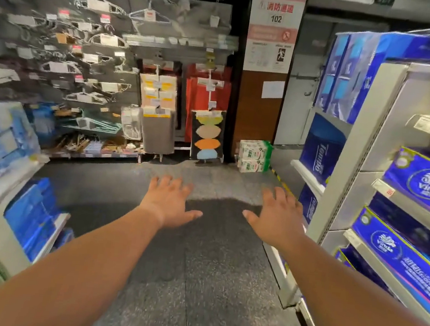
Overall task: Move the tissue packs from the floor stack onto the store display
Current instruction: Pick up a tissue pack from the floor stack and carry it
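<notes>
Both hands reach forward over the floor with fingers spread, the left hand (170, 203) and right hand (277, 218) holding nothing. Straight ahead of them, well apart, the stack of tissue packs (254, 156) sits on the floor beside the door. The right hand looks slightly nearer it.

From my head, the one wide camera looks forward and down the aisle floor (195, 281), my outstretched forearms close below it.
</notes>
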The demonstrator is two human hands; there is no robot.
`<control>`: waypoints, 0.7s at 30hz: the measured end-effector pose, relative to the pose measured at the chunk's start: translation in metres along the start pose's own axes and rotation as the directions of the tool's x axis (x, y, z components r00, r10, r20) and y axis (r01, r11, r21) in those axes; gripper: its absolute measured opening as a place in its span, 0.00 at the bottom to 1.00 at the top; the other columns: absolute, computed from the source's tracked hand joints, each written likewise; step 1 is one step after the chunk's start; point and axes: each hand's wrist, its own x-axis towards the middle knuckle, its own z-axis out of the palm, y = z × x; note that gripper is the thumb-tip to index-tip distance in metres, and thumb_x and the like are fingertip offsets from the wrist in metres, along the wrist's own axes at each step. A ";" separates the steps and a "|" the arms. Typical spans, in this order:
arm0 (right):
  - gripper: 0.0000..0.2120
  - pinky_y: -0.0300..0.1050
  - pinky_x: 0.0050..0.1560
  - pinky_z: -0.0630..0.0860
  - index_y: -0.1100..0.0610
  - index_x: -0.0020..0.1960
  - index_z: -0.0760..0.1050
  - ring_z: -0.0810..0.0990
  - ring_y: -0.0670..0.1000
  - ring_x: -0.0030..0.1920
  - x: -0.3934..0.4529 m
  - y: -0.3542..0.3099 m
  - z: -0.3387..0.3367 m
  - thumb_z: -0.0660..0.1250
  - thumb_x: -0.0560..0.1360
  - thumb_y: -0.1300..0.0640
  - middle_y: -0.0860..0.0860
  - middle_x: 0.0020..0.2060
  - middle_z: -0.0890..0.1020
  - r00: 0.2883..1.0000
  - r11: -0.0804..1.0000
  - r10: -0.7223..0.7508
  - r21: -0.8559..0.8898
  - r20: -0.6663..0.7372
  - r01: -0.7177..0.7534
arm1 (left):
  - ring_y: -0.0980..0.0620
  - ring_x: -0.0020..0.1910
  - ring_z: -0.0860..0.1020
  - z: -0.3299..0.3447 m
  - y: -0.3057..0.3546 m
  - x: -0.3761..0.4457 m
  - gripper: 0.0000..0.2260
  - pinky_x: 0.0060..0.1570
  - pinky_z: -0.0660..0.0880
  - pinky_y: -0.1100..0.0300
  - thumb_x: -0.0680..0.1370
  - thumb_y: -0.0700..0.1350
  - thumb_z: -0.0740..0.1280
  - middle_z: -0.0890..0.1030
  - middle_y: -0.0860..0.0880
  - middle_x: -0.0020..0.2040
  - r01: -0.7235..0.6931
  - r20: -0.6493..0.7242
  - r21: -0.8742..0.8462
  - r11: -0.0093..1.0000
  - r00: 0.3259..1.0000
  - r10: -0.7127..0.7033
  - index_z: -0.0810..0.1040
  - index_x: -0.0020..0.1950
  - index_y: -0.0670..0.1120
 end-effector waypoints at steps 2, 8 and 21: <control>0.37 0.64 0.72 0.60 0.54 0.75 0.61 0.62 0.62 0.73 0.012 0.001 0.019 0.56 0.76 0.30 0.58 0.74 0.64 0.999 1.000 0.002 0.010 0.032 -0.002 | 0.39 0.76 0.61 0.016 0.002 0.018 0.39 0.73 0.57 0.36 0.75 0.76 0.53 0.66 0.45 0.76 -0.011 0.027 -0.013 1.000 1.000 0.011 0.57 0.80 0.55; 0.37 0.65 0.74 0.57 0.52 0.78 0.58 0.59 0.62 0.76 0.074 -0.007 0.066 0.56 0.77 0.30 0.58 0.77 0.61 0.995 0.998 0.058 0.026 0.077 -0.060 | 0.37 0.76 0.60 0.050 -0.018 0.092 0.40 0.73 0.57 0.35 0.75 0.77 0.52 0.66 0.45 0.77 -0.033 0.058 -0.064 0.997 0.998 0.037 0.57 0.80 0.56; 0.36 0.60 0.71 0.63 0.52 0.77 0.62 0.64 0.59 0.73 0.255 -0.051 0.145 0.56 0.77 0.31 0.55 0.74 0.67 0.966 0.959 0.253 0.113 0.060 -0.259 | 0.38 0.77 0.59 0.096 -0.089 0.296 0.40 0.74 0.51 0.33 0.75 0.76 0.52 0.65 0.45 0.78 0.009 0.091 -0.231 0.973 0.996 0.013 0.57 0.81 0.55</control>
